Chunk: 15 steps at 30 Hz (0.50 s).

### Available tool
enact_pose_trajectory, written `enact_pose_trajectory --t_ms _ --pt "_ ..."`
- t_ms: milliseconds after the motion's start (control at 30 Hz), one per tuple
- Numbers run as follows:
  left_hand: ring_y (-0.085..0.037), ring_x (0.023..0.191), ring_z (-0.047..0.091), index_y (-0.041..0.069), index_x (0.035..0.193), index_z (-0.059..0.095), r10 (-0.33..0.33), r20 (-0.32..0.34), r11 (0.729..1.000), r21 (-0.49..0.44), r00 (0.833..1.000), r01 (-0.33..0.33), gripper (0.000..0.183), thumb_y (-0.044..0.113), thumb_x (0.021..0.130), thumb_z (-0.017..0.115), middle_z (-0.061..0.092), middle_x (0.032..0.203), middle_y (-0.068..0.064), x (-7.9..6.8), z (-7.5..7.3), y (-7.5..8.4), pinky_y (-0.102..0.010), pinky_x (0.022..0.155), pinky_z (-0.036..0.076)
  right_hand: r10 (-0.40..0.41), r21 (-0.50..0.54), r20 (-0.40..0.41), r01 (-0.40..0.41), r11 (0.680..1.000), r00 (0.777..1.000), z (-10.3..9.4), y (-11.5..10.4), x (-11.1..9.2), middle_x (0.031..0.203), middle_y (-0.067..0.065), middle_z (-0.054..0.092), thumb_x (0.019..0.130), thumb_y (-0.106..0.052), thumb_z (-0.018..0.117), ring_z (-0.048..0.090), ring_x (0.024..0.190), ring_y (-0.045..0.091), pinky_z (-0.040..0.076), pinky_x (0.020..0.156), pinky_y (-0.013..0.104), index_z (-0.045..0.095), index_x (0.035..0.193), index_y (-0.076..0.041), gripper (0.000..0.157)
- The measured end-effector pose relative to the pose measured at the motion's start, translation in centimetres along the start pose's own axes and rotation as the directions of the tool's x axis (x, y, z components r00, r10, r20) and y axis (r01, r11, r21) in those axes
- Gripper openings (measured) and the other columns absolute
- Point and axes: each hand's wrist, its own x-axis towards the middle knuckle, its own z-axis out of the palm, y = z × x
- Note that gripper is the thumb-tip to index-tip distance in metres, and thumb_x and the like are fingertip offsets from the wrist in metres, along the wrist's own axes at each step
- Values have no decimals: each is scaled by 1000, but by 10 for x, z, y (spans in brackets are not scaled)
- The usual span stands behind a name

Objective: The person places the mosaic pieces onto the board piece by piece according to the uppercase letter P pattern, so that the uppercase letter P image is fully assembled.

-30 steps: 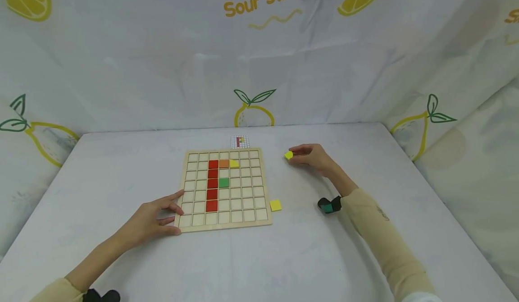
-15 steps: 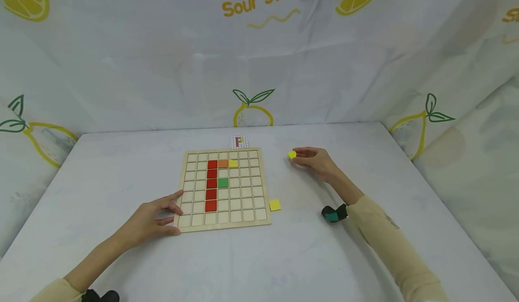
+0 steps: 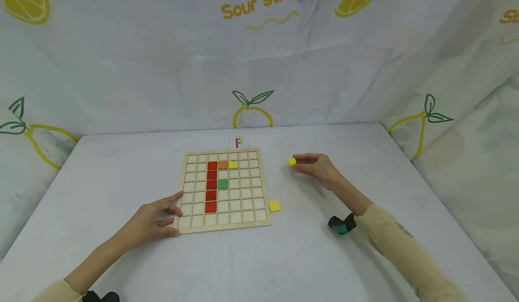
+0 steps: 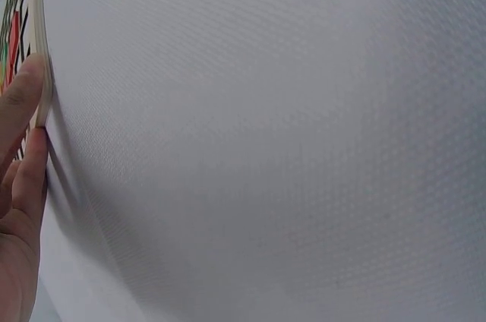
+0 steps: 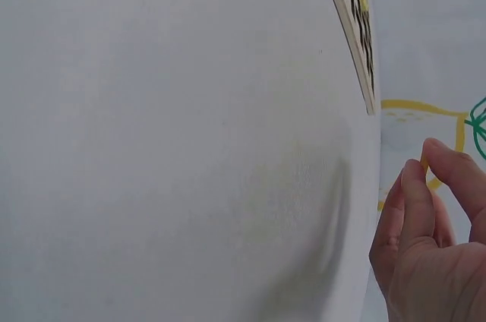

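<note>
In the head view, a wooden grid board (image 3: 245, 227) lies on the white table. It holds a column of several red tiles (image 3: 211, 185), an orange tile (image 3: 223, 164), a yellow piece (image 3: 233, 164) with a slanted or curved side, and a green tile (image 3: 223, 183). My left hand (image 3: 147, 223) rests at the board's left edge, fingers spread, thumb by the near left corner. Right of the board, my right hand (image 3: 318, 170) pinches a small yellow tile (image 3: 291, 161) between thumb and fingers, above the table. The right wrist view shows that tile (image 5: 424, 161) edge-on.
A loose yellow square tile (image 3: 274, 206) lies beside the board's right edge. Behind the board is a small printed grid card (image 3: 239, 142) with a coloured pattern. A white curtain (image 3: 162, 67) with lemon prints hangs at the back and sides.
My right hand has shifted slightly right and nearer, with the yellow tile still pinched. The left hand and the pieces on the board stay as they were.
</note>
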Motion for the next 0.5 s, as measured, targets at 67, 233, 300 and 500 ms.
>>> enact_pose_trajectory --t_ms 67,233,300,500 --pt "-42 123 46 4 97 65 9 0 1000 3 1000 -9 35 7 68 84 38 147 -22 0 0 0 -21 82 57 -2 -10 -2 2 1000 1000 3 0 -3 132 19 54 88 -4 69 62 95 8 55 90 23 52 131 8 48" --pt "-42 124 46 4 96 65 0 0 1000 11 1000 0 35 6 68 85 38 147 -22 0 0 1 -21 81 58 -4 -63 -9 3 998 1000 13 -1 -9 131 20 55 87 -5 70 61 97 11 55 89 24 55 129 5 47" --pt "-43 125 45 4 96 66 -7 1 1000 13 1000 7 34 6 67 85 38 147 -22 1 0 1 -21 81 58 -6 -85 -1 6 996 1000 17 -1 -11 130 19 56 86 -7 72 60 98 13 56 87 22 56 129 4 47" --pt "-43 126 43 4 96 65 0 4 1000 17 1000 0 34 5 68 84 38 147 -22 1 0 1 -22 82 57 -8 -103 27 11 995 1000 31 -1 -14 125 14 60 84 -7 74 56 101 16 55 82 18 59 126 2 45"
